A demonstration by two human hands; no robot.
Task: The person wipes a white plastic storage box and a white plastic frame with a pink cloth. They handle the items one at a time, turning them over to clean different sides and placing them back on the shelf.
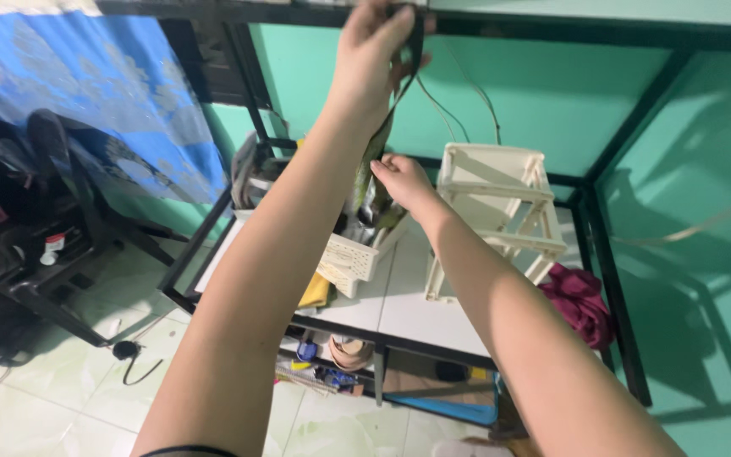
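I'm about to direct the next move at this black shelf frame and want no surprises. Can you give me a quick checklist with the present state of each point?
1. Left hand grips the top of the long dark strap: ok, fingers closed on it up by the black metal shelf frame.
2. Right hand on the strap's lower part: ok, it touches the strap above the white slotted plastic basket.
3. Strap's lower end free of the basket: cannot tell, hidden among the contents.
4. Basket fully on the white shelf board: ok.
5. Cream plastic rack clear of the arms: ok, beside the right forearm.
6. Maroon cloth out of the way: ok, at the shelf's right edge.
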